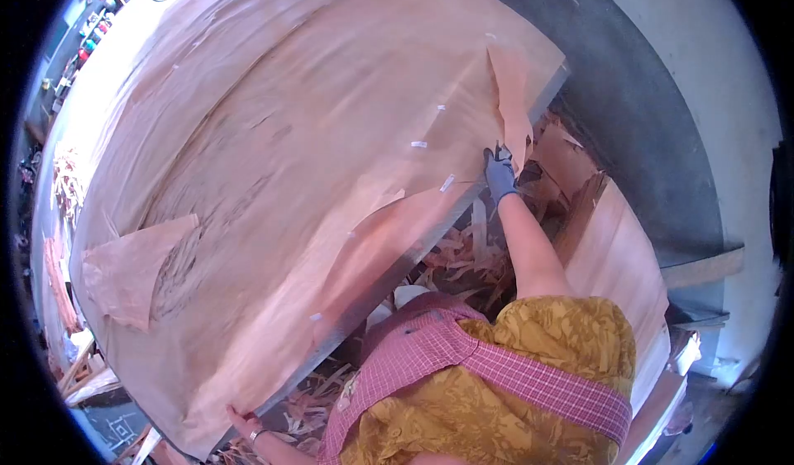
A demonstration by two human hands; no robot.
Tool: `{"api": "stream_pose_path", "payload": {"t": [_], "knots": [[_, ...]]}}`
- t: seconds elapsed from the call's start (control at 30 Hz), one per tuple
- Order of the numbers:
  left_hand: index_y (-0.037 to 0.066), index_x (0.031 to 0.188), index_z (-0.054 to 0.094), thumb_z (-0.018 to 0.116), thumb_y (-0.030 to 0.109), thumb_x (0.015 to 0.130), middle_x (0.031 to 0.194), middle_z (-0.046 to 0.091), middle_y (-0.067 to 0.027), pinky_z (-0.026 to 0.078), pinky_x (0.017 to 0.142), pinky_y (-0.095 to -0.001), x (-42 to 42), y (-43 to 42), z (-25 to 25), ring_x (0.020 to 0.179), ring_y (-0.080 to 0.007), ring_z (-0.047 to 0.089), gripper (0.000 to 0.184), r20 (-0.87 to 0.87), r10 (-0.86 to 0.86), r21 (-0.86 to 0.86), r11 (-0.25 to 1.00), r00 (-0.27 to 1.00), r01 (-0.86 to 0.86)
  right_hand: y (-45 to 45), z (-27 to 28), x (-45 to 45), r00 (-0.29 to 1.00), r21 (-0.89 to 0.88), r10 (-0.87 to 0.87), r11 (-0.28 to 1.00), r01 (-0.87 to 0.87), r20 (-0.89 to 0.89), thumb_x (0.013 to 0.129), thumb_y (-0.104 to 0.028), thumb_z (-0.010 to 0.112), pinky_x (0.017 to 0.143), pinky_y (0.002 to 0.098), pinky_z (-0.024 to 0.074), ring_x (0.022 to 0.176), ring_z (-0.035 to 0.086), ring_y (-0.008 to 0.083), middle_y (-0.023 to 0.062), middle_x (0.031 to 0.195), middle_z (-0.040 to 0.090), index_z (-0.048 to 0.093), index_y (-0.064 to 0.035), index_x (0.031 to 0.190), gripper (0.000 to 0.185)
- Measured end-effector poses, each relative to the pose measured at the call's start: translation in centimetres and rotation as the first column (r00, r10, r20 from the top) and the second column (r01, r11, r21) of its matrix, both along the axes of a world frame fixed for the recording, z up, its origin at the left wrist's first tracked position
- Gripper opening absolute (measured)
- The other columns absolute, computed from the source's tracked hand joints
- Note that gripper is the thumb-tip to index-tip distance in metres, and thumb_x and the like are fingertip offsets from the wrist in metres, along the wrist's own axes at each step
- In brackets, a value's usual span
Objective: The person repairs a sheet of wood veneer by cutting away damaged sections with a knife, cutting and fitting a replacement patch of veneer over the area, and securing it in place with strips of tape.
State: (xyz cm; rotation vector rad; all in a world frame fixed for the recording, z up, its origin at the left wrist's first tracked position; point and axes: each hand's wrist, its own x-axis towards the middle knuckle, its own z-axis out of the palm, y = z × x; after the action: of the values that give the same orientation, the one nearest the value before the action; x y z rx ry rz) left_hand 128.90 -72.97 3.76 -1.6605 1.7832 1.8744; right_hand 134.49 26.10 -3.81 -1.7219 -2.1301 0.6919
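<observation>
Mustard patterned sleeve (571, 341) and checked apron (397, 357) sit nearest the camera, just beside the wide brown sheet (289, 151), which lies spread out ahead. Its near edge slants from lower left to upper right, and the long axis seems to follow it, though the lens bends the outline. On its upper right, a loose strip (509, 93) lies almost lengthwise to the view, narrow end toward the person. The gloved right hand (500, 173) curls at that end; whether it grips anything, I cannot tell. The bare left hand (244, 424) rests fingers on the near corner; pinching or merely pressing is unclear. Thin-looking material probably wants light, level pressure and slow pulls along its length. Beyond the edge lie scraps (463, 254).
</observation>
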Motion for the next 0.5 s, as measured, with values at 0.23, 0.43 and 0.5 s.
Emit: {"api": "stream_pose_path", "payload": {"t": [0.23, 0.43, 0.5], "knots": [[0.014, 0.112, 0.065, 0.064, 0.056, 0.087, 0.092, 0.070, -0.0031, 0.044, 0.051, -0.0272, 2.9, 7.1, 1.0, 0.064, -0.0159, 0.062, 0.048, -0.103, 0.099, -0.083, 0.991, 0.990, -0.108, 0.2, 0.2, -2.6, 0.745, -0.209, -0.091, 0.976, -0.066, -0.660, 0.088, -0.026, 0.072, 0.070, 0.0393, 0.0531, 0.079, 0.064, 0.0250, 0.0127, 0.101, 0.066, 0.058, -0.0062, 0.121, 0.041], [0.014, 0.077, 0.058, 0.066, 0.057, 0.085, 0.059, 0.057, -0.0030, 0.035, 0.038, -0.0305, 3.4, 5.3, -4.4, 0.044, -0.0176, 0.050, 0.044, 0.073, 0.083, 0.118, 0.989, 0.994, -0.091, -2.0, 6.7, -1.7, 0.454, -0.527, -0.391, 0.820, -0.223, -0.800, 0.084, -0.013, 0.077, 0.070, 0.0351, 0.0554, 0.085, 0.065, 0.0212, 0.0081, 0.107, 0.066, 0.055, -0.0086, 0.128, 0.049], [0.013, 0.070, 0.055, 0.065, 0.059, 0.085, 0.055, 0.053, -0.0026, 0.031, 0.032, -0.0288, 4.0, 7.4, -5.2, 0.040, -0.0160, 0.047, 0.049, -0.062, 0.185, -0.014, 0.982, 0.981, -0.186, -0.3, 3.7, -0.8, 0.385, -0.425, -0.296, 0.850, -0.311, -0.874, 0.084, -0.014, 0.077, 0.072, 0.0341, 0.0553, 0.086, 0.065, 0.0213, 0.0074, 0.106, 0.066, 0.055, -0.0089, 0.127, 0.048]]}}
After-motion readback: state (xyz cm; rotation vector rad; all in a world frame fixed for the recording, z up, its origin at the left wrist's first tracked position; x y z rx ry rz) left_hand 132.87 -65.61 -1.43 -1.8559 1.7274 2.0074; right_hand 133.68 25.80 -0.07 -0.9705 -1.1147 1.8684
